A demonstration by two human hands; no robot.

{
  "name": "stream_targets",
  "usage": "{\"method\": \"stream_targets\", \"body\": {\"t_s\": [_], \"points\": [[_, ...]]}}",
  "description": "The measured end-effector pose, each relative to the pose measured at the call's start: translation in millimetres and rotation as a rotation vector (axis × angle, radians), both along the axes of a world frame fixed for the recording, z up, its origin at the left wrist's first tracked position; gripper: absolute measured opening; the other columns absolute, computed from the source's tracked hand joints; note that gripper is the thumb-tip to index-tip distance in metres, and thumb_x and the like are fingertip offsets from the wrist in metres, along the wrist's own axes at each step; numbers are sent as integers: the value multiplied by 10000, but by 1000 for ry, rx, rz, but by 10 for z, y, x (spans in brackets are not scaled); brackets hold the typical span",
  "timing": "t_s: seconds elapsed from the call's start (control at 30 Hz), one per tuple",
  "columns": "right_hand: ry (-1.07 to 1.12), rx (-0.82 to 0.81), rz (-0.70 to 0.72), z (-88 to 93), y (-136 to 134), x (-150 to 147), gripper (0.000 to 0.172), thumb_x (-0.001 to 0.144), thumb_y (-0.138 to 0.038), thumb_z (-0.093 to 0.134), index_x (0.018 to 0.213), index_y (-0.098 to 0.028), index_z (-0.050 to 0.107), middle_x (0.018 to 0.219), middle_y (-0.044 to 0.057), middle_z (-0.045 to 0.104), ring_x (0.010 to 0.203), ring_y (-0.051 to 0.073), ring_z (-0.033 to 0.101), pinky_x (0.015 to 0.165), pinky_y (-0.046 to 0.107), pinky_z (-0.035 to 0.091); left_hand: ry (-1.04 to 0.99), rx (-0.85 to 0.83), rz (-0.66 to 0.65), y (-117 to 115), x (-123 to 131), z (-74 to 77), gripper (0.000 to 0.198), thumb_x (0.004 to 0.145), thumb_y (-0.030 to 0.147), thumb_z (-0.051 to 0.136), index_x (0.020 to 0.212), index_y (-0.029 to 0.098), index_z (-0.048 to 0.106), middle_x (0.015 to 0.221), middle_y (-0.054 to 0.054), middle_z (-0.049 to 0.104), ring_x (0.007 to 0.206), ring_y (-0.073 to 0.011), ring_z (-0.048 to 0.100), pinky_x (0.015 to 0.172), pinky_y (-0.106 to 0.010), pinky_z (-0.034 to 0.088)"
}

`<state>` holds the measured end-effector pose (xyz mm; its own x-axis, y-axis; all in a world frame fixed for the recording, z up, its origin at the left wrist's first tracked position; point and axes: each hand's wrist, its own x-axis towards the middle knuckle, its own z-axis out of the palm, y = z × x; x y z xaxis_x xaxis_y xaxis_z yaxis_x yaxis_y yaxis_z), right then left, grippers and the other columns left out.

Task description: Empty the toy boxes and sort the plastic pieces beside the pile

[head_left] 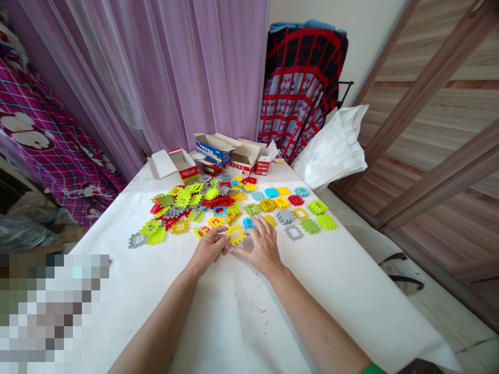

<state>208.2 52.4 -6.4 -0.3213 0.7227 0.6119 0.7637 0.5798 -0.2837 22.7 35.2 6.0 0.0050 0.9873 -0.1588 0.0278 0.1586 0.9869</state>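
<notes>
A yellow square building piece with toothed edges and window-like cutouts [236, 235] is tilted up between my hands. My left hand [209, 248] has thumb and fingers closed on its left edge. My right hand [264, 246] is at its right side, thumb and fingers apart and curved. A blue toothed piece [248, 223] shows just past the right fingertips; whether they touch it I cannot tell. Beyond the hands lies a mixed heap of green, red, grey and yellow toothed pieces [183, 198]. To the right, single pieces lie spread out, among them a grey frame [293, 232] and a green piece [326, 222].
A white-covered table [230, 322] carries everything. Several opened cardboard boxes stand at its far edge, including a blue box [212, 148] and a red-and-white box [175, 165]. A white bag [331, 150] leans at the far right corner. A purple curtain [187, 72] hangs behind.
</notes>
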Motion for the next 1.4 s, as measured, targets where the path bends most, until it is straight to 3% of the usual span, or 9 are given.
{"method": "stream_targets", "body": {"t_s": [0.2, 0.4, 0.6, 1.07, 1.4], "points": [[-25, 9, 57, 30, -11, 31, 307, 787, -439, 709, 993, -218, 658, 1380, 115, 517, 1329, 309, 375, 1086, 482, 297, -12, 11, 38, -15, -37, -15, 565, 702, 529, 649, 1130, 175, 546, 566, 67, 563, 397, -58, 438, 352, -172, 227], [-70, 32, 63, 53, -1, 69, 453, 796, -397, 697, 1218, -246, 623, 1424, 123, 463, 1346, 324, 351, 1089, 501, 297, 30, 34, 24, -33, -19, -44, 513, 693, 503, 667, 1082, 182, 570, 603, 62, 587, 418, -63, 471, 377, -180, 279], [-127, 17, 85, 64, 2, 92, 456, 789, -357, 705, 1227, -260, 622, 1456, 130, 423, 1364, 328, 330, 1095, 514, 286, 11, 101, 44, -29, 38, -101, 467, 652, 484, 719, 983, 180, 591, 657, 34, 642, 465, -77, 527, 481, -217, 422], [-183, -17, 131, 80, -6, 75, 503, 784, -351, 698, 1266, -247, 597, 1458, 152, 409, 1374, 328, 301, 1084, 502, 273, 4, 94, -7, -35, 56, -137, 427, 647, 445, 726, 942, 168, 588, 649, 27, 656, 467, -73, 523, 489, -208, 425], [-137, -57, 78, 87, -28, 56, 436, 764, -362, 688, 1160, -198, 608, 1444, 156, 440, 1373, 316, 318, 1096, 484, 271, 114, 171, -17, -44, 37, -132, 421, 729, 517, 637, 979, 179, 619, 735, -1, 685, 517, -100, 583, 535, -239, 473]]}}
